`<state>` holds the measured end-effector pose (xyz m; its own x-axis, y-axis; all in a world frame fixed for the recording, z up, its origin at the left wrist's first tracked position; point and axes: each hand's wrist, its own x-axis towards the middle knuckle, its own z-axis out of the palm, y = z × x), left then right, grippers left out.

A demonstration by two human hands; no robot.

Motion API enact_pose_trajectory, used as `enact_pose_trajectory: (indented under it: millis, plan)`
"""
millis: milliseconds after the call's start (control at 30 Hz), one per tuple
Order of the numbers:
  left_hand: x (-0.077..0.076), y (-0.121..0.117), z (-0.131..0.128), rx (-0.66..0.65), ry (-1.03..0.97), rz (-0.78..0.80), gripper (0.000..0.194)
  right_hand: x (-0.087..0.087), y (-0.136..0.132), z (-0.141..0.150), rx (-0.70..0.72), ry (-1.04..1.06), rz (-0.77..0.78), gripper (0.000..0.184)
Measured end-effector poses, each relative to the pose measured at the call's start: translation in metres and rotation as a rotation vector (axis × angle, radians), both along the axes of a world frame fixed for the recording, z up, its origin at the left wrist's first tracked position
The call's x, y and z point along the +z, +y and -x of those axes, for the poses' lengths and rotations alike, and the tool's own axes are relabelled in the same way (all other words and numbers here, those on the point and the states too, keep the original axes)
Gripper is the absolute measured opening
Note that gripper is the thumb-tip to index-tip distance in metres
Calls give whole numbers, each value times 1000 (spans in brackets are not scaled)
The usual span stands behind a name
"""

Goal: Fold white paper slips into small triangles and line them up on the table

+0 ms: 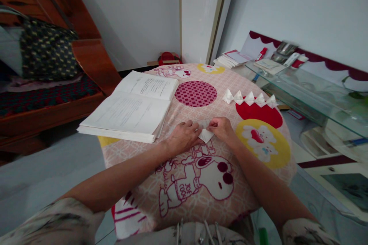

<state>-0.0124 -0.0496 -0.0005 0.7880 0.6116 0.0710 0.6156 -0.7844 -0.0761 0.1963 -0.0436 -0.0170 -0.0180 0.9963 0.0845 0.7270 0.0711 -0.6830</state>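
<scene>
Between my two hands, a small folded piece of white paper (206, 135) rests on the patterned tablecloth (184, 120). My left hand (185, 134) lies over its left edge, the fingers bent and pressing on it. On the paper's upper right side, my right hand (221, 127) pinches the edge between thumb and fingertips. To the far right of the table stands a row of several folded white paper pieces (250, 98) with pointed tops. A thick open book (133, 103) with printed pages lies to the left of my hands.
A glass shelf (313, 88) stands close by the table's right side, with papers and small items on it. At the left is a wooden bench (89, 53) holding a dark patterned bag (48, 48). Behind the table rises a tall white cabinet-like unit (199, 15).
</scene>
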Motion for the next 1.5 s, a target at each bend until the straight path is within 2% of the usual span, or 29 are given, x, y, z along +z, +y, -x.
enact_pose_trajectory:
  millis: [233, 333, 433, 533, 667, 767, 900, 1100, 1233, 1333, 1500]
  plan:
    - [2, 0, 17, 85, 7, -16, 34, 1, 0, 1, -15, 21, -2, 8]
    - [5, 11, 24, 195, -13, 51, 36, 1, 0, 1, -11, 32, -10, 7]
    - [7, 29, 27, 305, -147, 101, 37, 0, 1, 0, 1, 42, -19, 6]
    - [6, 44, 19, 267, -239, 210, 28, -1, 1, -1, 17, 59, -24, 6]
    - [1, 48, 0, 233, -277, 347, 14, -1, 0, -1, 21, 55, -37, 7]
    - [0, 44, -6, 256, -280, 337, 19, -1, -1, -2, 33, 56, -35, 5]
    - [1, 41, -4, 234, -308, 415, 19, -3, -3, -5, 75, 52, -47, 6]
    - [2, 37, -2, 219, -359, 474, 9, -2, -4, -11, 153, -122, -185, 17]
    - [-2, 37, -3, 238, -526, 552, 6, 3, -8, -15, 216, -146, -326, 14]
    - [-2, 38, -2, 237, -688, 532, 10, 9, -11, -16, 240, -78, -370, 9]
    - [6, 34, 2, 185, -821, 438, 6, 17, -18, -13, 202, -18, -424, 16]
